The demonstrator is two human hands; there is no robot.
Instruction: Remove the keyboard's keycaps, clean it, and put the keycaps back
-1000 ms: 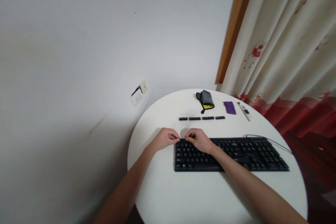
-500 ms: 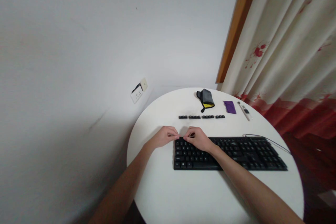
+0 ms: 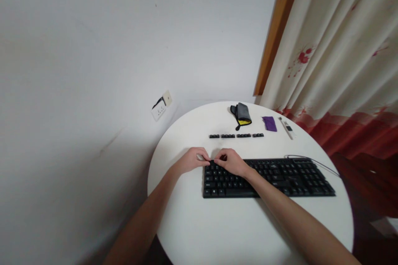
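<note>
A black keyboard (image 3: 280, 176) lies on a round white table (image 3: 242, 232). My left hand (image 3: 192, 160) rests at the keyboard's top left corner with its fingers pinched together. My right hand (image 3: 231, 162) lies over the top left keys, also pinched, fingertips almost meeting the left hand's. What the fingers pinch is too small to make out. A row of loose black keycaps (image 3: 236, 136) sits in a line on the table just beyond both hands.
A grey and yellow folded cloth (image 3: 241, 114), a purple cloth (image 3: 269, 123) and a thin white tool (image 3: 286, 128) lie at the table's far edge. The keyboard's cable (image 3: 314, 162) runs off right. A wall socket (image 3: 161, 107) is left; a curtain (image 3: 338, 58) hangs right.
Both hands stay pinched at the keyboard's top left corner and have drawn a little closer together. The view has shifted slightly.
</note>
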